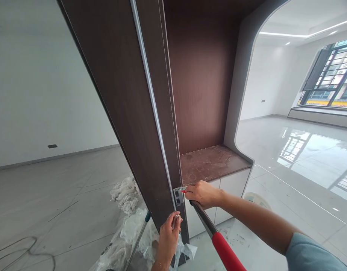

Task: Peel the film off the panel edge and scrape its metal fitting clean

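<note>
My right hand (204,194) is closed on a small red-handled tool (184,191). The tool's flat metallic end lies against the top of a metal plate (178,197) set in the edge of a dark brown panel (159,113). Just below the plate, my left hand (169,235) is pinched around something small and whitish, mostly hidden by the fingers. A light grey strip (152,94) runs down the panel to the plate. Beneath my right hand is a metal bar with a red grip (225,250); I cannot tell whether the hand touches it.
Crumpled clear plastic (138,229) and a pale bundle (126,194) lie on the floor left of the panel, with a pole (138,239) beside them. A cable (31,250) lies at far left. On the right stand a brown-topped cabinet (212,163) and a round bucket-like object (258,199).
</note>
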Demonstrator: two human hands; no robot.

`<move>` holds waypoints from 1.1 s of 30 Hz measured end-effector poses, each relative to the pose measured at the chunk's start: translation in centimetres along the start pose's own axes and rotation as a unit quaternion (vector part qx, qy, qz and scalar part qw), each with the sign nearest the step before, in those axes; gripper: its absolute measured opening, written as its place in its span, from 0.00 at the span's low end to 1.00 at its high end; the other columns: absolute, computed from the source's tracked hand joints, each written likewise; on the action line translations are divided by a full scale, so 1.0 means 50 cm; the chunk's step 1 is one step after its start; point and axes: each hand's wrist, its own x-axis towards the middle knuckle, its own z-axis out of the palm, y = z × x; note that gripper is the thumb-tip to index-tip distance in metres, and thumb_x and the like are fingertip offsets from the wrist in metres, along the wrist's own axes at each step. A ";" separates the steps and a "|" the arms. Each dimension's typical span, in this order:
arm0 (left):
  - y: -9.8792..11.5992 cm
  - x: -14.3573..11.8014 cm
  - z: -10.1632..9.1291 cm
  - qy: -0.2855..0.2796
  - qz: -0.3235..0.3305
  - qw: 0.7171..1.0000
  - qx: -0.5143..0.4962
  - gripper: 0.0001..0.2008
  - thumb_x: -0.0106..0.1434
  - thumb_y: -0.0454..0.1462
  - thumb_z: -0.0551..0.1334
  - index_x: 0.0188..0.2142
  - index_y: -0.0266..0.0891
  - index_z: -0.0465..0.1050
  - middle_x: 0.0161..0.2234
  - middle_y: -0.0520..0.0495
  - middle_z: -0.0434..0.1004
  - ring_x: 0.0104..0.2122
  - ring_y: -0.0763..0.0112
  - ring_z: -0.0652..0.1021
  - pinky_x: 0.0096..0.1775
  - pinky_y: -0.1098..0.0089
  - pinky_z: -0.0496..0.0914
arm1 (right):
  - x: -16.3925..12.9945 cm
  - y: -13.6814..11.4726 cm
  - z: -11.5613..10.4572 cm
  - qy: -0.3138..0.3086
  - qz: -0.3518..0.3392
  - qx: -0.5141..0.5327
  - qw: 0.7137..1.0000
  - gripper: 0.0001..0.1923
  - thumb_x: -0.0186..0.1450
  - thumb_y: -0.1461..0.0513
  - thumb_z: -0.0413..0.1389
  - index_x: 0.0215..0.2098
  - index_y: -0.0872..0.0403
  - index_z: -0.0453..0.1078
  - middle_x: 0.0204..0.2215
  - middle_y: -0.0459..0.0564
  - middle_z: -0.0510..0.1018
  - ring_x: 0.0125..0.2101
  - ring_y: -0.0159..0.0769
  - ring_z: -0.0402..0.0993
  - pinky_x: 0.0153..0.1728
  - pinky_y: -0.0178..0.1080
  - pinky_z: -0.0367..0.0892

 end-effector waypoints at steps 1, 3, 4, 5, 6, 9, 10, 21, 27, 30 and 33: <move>0.000 -0.001 0.001 -0.001 -0.001 1.000 -0.001 0.27 0.59 0.55 0.52 0.44 0.37 0.69 0.37 0.41 0.78 0.32 0.63 0.77 0.38 0.64 0.70 | 0.000 0.000 0.000 -0.001 0.001 -0.001 1.000 0.07 0.64 0.63 0.46 0.37 0.54 0.65 0.34 0.48 0.74 0.27 0.31 0.67 0.22 0.36 0.49; 0.001 -0.001 0.003 -0.004 -0.001 1.000 0.000 0.27 0.59 0.55 0.52 0.44 0.37 0.69 0.36 0.41 0.78 0.33 0.63 0.76 0.38 0.64 0.70 | 0.001 0.001 0.000 0.000 0.000 0.003 1.000 0.07 0.65 0.63 0.46 0.37 0.54 0.65 0.35 0.48 0.74 0.27 0.31 0.66 0.22 0.36 0.49; 0.000 0.000 0.004 -0.005 0.000 1.000 0.003 0.26 0.59 0.55 0.51 0.44 0.37 0.69 0.36 0.41 0.78 0.33 0.63 0.76 0.39 0.64 0.70 | 0.001 0.002 0.000 0.001 -0.001 0.006 1.000 0.07 0.65 0.62 0.46 0.38 0.54 0.65 0.35 0.48 0.74 0.27 0.31 0.67 0.22 0.36 0.50; 0.000 0.000 0.004 -0.006 0.001 1.000 0.007 0.26 0.59 0.55 0.51 0.45 0.37 0.69 0.36 0.41 0.78 0.32 0.63 0.76 0.39 0.64 0.70 | 0.000 0.004 0.000 0.003 -0.003 0.009 1.000 0.08 0.65 0.62 0.46 0.38 0.53 0.65 0.35 0.48 0.74 0.27 0.31 0.67 0.23 0.36 0.50; -0.002 0.001 0.005 -0.005 0.001 1.000 0.010 0.26 0.60 0.54 0.51 0.44 0.37 0.69 0.35 0.42 0.78 0.32 0.63 0.76 0.39 0.64 0.70 | -0.002 0.006 -0.001 0.005 -0.005 0.011 1.000 0.07 0.65 0.62 0.46 0.39 0.53 0.65 0.35 0.47 0.74 0.28 0.31 0.67 0.23 0.36 0.50; -0.008 0.001 0.004 -0.003 -0.003 1.000 0.013 0.25 0.60 0.54 0.51 0.45 0.37 0.69 0.36 0.42 0.78 0.32 0.64 0.76 0.38 0.65 0.70 | -0.009 0.015 -0.001 0.008 -0.009 0.016 1.000 0.06 0.64 0.64 0.47 0.37 0.53 0.64 0.35 0.46 0.74 0.28 0.31 0.67 0.23 0.37 0.50; -0.011 0.000 0.003 -0.003 -0.005 1.000 0.012 0.26 0.60 0.54 0.51 0.45 0.37 0.69 0.37 0.42 0.78 0.32 0.64 0.76 0.38 0.65 0.70 | -0.011 0.017 -0.001 0.010 -0.011 0.017 1.000 0.06 0.64 0.64 0.47 0.37 0.53 0.64 0.35 0.46 0.74 0.28 0.30 0.67 0.23 0.37 0.50; -0.006 -0.002 0.007 -0.012 -0.016 1.000 0.009 0.27 0.60 0.55 0.50 0.45 0.37 0.68 0.39 0.40 0.77 0.34 0.63 0.76 0.39 0.65 0.70 | -0.008 0.013 -0.001 -0.008 -0.005 0.005 1.000 0.05 0.64 0.62 0.47 0.36 0.53 0.64 0.34 0.47 0.74 0.27 0.31 0.66 0.22 0.36 0.49; -0.003 0.000 0.018 -0.006 -0.005 1.000 0.020 0.25 0.60 0.53 0.51 0.44 0.37 0.69 0.34 0.43 0.77 0.31 0.65 0.76 0.37 0.66 0.70 | -0.007 0.005 -0.003 -0.016 -0.010 -0.004 1.000 0.07 0.65 0.61 0.47 0.38 0.54 0.64 0.36 0.48 0.74 0.28 0.32 0.67 0.23 0.36 0.49; 0.006 0.000 0.026 -0.014 -0.008 1.000 0.010 0.25 0.59 0.54 0.51 0.43 0.37 0.70 0.37 0.41 0.78 0.31 0.64 0.76 0.37 0.66 0.71 | -0.010 0.008 0.000 -0.010 -0.010 0.000 1.000 0.06 0.65 0.62 0.46 0.37 0.54 0.64 0.36 0.48 0.74 0.29 0.31 0.68 0.23 0.36 0.50; 0.000 0.001 0.027 -0.014 -0.010 1.000 0.013 0.26 0.59 0.55 0.51 0.44 0.37 0.69 0.36 0.41 0.78 0.31 0.64 0.76 0.37 0.65 0.71 | -0.012 0.012 0.007 0.001 -0.012 0.001 1.000 0.06 0.66 0.62 0.46 0.36 0.53 0.64 0.36 0.47 0.74 0.29 0.31 0.68 0.23 0.36 0.51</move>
